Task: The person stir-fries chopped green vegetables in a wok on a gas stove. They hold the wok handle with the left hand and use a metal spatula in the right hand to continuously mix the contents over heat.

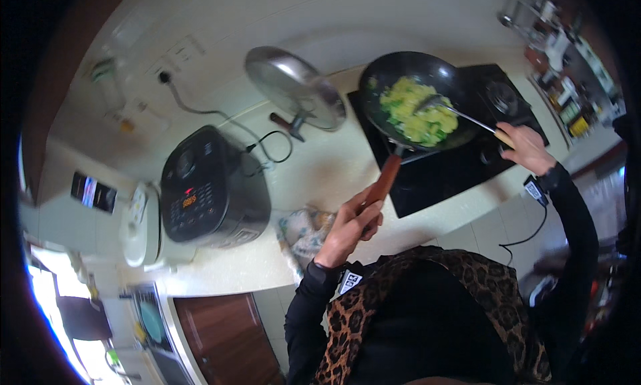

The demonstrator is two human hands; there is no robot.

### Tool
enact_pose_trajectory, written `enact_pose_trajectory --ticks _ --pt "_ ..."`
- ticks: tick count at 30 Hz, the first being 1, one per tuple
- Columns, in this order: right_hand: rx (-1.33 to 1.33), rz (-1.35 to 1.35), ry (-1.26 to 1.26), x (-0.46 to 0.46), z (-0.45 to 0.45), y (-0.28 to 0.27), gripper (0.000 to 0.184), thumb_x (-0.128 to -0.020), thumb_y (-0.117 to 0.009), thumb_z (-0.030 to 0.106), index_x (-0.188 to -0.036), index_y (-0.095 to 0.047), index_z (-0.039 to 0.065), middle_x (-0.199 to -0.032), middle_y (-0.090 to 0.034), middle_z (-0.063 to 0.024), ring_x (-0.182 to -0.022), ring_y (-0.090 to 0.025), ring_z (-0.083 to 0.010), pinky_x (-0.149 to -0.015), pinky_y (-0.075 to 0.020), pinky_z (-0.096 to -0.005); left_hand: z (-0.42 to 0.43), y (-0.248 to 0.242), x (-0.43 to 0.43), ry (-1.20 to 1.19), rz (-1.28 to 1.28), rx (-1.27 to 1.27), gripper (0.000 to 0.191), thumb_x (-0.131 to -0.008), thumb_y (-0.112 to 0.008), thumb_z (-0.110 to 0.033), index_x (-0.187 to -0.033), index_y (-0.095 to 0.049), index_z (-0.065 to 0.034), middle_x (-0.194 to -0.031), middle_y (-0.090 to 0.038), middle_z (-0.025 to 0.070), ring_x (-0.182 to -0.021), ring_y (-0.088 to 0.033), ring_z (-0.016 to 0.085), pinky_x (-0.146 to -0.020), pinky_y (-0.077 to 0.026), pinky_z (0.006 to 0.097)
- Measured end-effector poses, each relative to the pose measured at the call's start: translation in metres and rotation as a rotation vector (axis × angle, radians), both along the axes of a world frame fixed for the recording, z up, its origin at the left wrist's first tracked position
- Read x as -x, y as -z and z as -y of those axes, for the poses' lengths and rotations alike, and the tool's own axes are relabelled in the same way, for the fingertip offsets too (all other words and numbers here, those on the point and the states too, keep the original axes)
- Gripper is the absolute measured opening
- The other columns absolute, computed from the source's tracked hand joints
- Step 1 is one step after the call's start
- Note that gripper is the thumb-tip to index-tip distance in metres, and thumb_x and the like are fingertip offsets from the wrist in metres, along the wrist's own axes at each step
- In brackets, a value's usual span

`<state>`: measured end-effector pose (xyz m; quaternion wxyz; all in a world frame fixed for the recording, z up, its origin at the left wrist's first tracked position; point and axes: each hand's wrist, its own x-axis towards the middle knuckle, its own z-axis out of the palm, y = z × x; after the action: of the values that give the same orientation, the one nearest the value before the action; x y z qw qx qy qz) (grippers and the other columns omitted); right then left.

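My left hand [356, 224] grips the brown wooden handle [388, 177] of a dark wok [448, 72]. The wok sits over the left side of a black gas hob [430, 182]. Inside it lies a heap of pale yellow-green sliced vegetable [408, 102] with darker green pieces; the exact kind is unclear. In my right hand [526, 147] is a metal turner [468, 117] with a light handle. Its blade rests in among the food, partly covered by it.
A glass lid [300, 97] with a metal rim leans on the wall left of the hob. Further left stand a black electric cooker [215, 195] with a lit display and a white appliance [142, 230]. A patterned cloth [305, 232] lies at the counter edge. Bottles [573, 112] crowd the far right.
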<state>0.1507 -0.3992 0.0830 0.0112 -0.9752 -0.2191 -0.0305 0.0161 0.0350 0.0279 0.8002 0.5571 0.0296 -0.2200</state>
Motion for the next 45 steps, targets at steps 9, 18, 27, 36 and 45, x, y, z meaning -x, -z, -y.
enact_pose_trajectory --ticks 9,18,27,36,45 --pt "-0.436 -0.111 0.112 0.015 -0.012 -0.038 0.038 -0.087 -0.068 0.003 -0.125 -0.064 -0.003 -0.113 -0.070 -0.0198 -0.096 -0.069 -0.0285 -0.087 -0.0523 -0.0342 0.000 -0.009 -0.004 -0.020 -0.033 -0.103 0.051 -0.103 -0.057 -0.022 -0.147 -0.046 0.0005 -0.075 -0.054 0.0013 -0.054 -0.039 0.006 -0.048 -0.029 0.0216" --pt "-0.751 -0.425 0.287 -0.048 -0.078 -0.014 0.038 -0.098 -0.058 0.007 -0.136 -0.059 -0.002 -0.079 -0.054 0.0040 -0.058 -0.041 -0.0026 -0.047 -0.0328 -0.0214 0.002 -0.013 -0.004 -0.029 -0.070 -0.186 0.045 -0.102 -0.056 -0.019 -0.141 -0.050 0.0022 -0.074 -0.053 -0.0001 -0.053 -0.040 0.005 -0.047 -0.026 0.0209" --pt "-0.266 -0.177 -0.203 -0.027 -0.048 -0.024 0.040 -0.091 -0.069 0.007 -0.130 -0.065 0.002 -0.105 -0.073 -0.0170 -0.087 -0.070 -0.0257 -0.081 -0.0557 -0.0381 0.004 -0.017 -0.004 -0.044 -0.082 -0.187 0.048 -0.101 -0.054 -0.014 -0.146 -0.047 0.0012 -0.074 -0.052 -0.0008 -0.053 -0.040 0.005 -0.047 -0.026 0.0200" --pt "-0.255 0.094 -0.091 -0.049 -0.024 -0.017 0.041 -0.094 -0.066 0.011 -0.135 -0.063 0.008 -0.100 -0.071 -0.0132 -0.081 -0.065 -0.0271 -0.078 -0.0540 -0.0387 0.008 -0.016 -0.003 -0.079 -0.080 -0.187 0.050 -0.100 -0.054 -0.013 -0.146 -0.046 0.0041 -0.071 -0.052 0.0008 -0.051 -0.039 0.006 -0.046 -0.026 0.0207" --pt "-0.052 0.248 -0.234 -0.003 -0.063 0.003 0.021 -0.096 -0.057 0.004 -0.115 -0.063 -0.002 -0.060 -0.051 -0.0126 -0.055 -0.058 -0.0298 -0.051 -0.0483 -0.0410 0.012 -0.020 -0.003 -0.099 -0.067 -0.232 0.050 -0.099 -0.054 -0.013 -0.144 -0.047 0.0058 -0.069 -0.051 0.0011 -0.048 -0.036 0.006 -0.044 -0.023 0.0216"
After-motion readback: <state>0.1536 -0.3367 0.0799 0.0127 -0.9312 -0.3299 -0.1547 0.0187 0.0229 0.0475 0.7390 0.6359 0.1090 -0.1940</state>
